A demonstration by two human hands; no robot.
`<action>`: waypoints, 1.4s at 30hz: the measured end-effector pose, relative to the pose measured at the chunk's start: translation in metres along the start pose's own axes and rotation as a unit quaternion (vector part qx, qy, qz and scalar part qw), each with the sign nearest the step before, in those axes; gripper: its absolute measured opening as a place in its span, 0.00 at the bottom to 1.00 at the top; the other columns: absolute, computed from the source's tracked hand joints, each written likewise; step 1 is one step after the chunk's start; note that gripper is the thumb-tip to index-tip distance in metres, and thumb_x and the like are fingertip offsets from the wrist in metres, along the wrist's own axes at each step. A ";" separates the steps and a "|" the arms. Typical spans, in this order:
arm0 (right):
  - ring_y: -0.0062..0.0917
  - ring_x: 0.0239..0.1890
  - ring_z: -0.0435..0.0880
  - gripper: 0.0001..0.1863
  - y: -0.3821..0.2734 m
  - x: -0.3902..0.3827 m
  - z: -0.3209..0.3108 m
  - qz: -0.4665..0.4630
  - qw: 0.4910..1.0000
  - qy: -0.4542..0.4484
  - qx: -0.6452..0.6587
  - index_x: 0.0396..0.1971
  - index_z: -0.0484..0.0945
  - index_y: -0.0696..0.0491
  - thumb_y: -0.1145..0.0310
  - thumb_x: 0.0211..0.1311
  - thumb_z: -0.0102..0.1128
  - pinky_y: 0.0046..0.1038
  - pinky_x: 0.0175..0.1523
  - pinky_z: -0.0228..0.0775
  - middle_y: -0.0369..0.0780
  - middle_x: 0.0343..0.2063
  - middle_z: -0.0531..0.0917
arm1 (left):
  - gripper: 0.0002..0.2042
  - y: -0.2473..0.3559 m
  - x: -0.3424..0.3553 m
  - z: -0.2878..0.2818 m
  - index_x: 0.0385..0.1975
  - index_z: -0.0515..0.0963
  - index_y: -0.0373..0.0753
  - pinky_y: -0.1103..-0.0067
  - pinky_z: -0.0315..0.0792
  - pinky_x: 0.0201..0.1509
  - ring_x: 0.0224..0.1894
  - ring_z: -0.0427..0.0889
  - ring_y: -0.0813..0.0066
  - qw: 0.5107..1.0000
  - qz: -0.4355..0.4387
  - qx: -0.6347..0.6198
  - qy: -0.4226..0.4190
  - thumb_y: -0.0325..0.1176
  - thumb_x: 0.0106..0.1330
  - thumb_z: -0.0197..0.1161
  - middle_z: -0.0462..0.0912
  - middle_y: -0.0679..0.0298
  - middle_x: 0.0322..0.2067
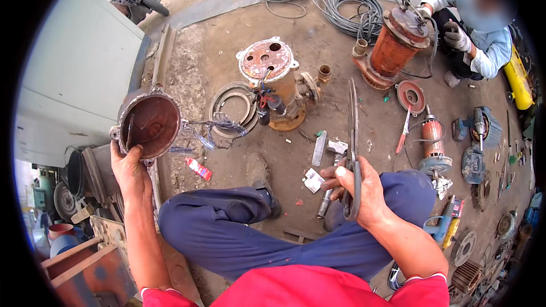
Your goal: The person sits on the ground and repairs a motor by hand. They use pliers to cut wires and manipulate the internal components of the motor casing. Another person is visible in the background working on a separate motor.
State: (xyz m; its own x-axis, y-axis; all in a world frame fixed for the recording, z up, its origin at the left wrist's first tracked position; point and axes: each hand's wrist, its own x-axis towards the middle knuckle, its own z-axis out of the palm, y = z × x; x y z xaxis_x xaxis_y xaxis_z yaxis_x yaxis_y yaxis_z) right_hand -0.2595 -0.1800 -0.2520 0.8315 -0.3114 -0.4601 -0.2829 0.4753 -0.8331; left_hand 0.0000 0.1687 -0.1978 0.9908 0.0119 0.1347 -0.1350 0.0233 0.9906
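From the head camera, the person sits on the dirt floor (318,45) with legs crossed in blue trousers. The left hand (129,169) is closed on the lower rim of a rusty round housing (151,125), held up off the floor at the person's left, its hollow side facing up; blue wires (207,131) trail from it to the right. The right hand (358,190) is wrapped around the handles of long scissors (352,136), whose blades point up and away, shut together.

Beyond the knees, near the middle of the floor, stands a pump body (276,77) with a rust-red top plate; a grey ring (230,102) lies just beside it on its left. A hammer (333,179) lies on the floor close to the right hand. Toward the far right corner another person (478,34) in gloves crouches at an orange motor (395,45), with coiled cable (352,5) lying behind it.
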 end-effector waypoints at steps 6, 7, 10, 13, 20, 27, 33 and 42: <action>0.26 0.37 0.85 0.18 -0.005 0.006 0.004 0.002 1.000 0.008 -0.010 0.45 0.68 0.60 0.62 0.67 0.60 0.25 0.36 0.76 0.48 0.40 0.84 | 0.34 -0.103 0.050 -0.041 0.64 0.64 0.30 0.77 0.73 0.54 0.48 0.80 0.69 0.989 -0.048 0.123 0.073 0.13 0.49 0.54 0.79 0.57 0.48; 0.27 0.37 0.85 0.18 -0.007 0.007 0.002 0.007 1.000 0.015 -0.017 0.45 0.68 0.60 0.62 0.67 0.60 0.25 0.36 0.76 0.47 0.39 0.84 | 0.35 -0.134 0.051 -0.045 0.64 0.64 0.29 0.77 0.73 0.54 0.47 0.80 0.69 0.985 -0.068 0.147 0.063 0.14 0.48 0.56 0.79 0.57 0.47; 0.26 0.34 0.85 0.17 -0.007 0.010 -0.001 0.039 0.998 0.033 -0.036 0.45 0.68 0.61 0.63 0.67 0.60 0.23 0.33 0.75 0.48 0.37 0.84 | 0.36 -0.211 0.036 -0.044 0.62 0.67 0.29 0.77 0.72 0.55 0.48 0.81 0.65 0.957 -0.170 0.228 0.054 0.17 0.45 0.60 0.81 0.54 0.47; 0.25 0.30 0.84 0.18 -0.002 0.016 -0.001 0.066 0.996 0.036 -0.044 0.45 0.68 0.61 0.64 0.66 0.61 0.22 0.31 0.75 0.47 0.34 0.84 | 0.37 -0.306 0.010 -0.067 0.61 0.70 0.28 0.75 0.71 0.59 0.52 0.81 0.59 0.914 -0.197 0.354 0.011 0.21 0.42 0.63 0.81 0.49 0.50; 0.20 0.26 0.81 0.19 0.001 0.033 0.008 0.109 0.991 0.042 -0.063 0.46 0.70 0.60 0.64 0.64 0.66 0.22 0.29 0.73 0.41 0.28 0.82 | 0.35 -0.315 -0.036 -0.031 0.62 0.69 0.37 0.63 0.72 0.61 0.56 0.78 0.45 0.800 -0.275 0.522 -0.108 0.28 0.46 0.67 0.76 0.43 0.54; 0.16 0.25 0.77 0.22 -0.011 0.049 0.033 0.141 0.985 0.000 -0.096 0.48 0.70 0.63 0.69 0.62 0.69 0.20 0.28 0.70 0.38 0.26 0.79 | 0.37 -0.253 0.013 -0.003 0.61 0.70 0.39 0.59 0.72 0.59 0.57 0.76 0.45 0.607 -0.259 0.663 -0.354 0.45 0.49 0.73 0.72 0.46 0.55; 0.16 0.25 0.77 0.21 -0.014 0.057 0.032 0.116 0.991 0.040 -0.056 0.49 0.69 0.62 0.70 0.63 0.68 0.20 0.28 0.70 0.37 0.26 0.79 | 0.27 -0.223 0.062 0.049 0.56 0.74 0.38 0.63 0.72 0.58 0.55 0.77 0.50 0.704 -0.072 0.607 -0.362 0.43 0.57 0.70 0.76 0.49 0.51; 0.15 0.23 0.76 0.22 -0.014 0.046 0.019 0.106 0.992 0.059 -0.045 0.50 0.69 0.61 0.67 0.63 0.68 0.19 0.27 0.67 0.35 0.25 0.78 | 0.13 -0.132 0.076 0.171 0.43 0.81 0.30 0.72 0.73 0.48 0.41 0.80 0.64 0.827 -0.053 0.296 -0.475 0.30 0.62 0.63 0.79 0.55 0.35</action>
State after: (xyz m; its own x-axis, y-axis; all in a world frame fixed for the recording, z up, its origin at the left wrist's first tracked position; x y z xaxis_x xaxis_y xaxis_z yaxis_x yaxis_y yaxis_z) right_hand -0.2081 -0.1850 -0.2553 0.6890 -0.3091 -0.6555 -0.4907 0.4665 -0.7359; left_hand 0.0944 -0.0047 -0.3145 0.5947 -0.7557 -0.2744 -0.2972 -0.5238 0.7983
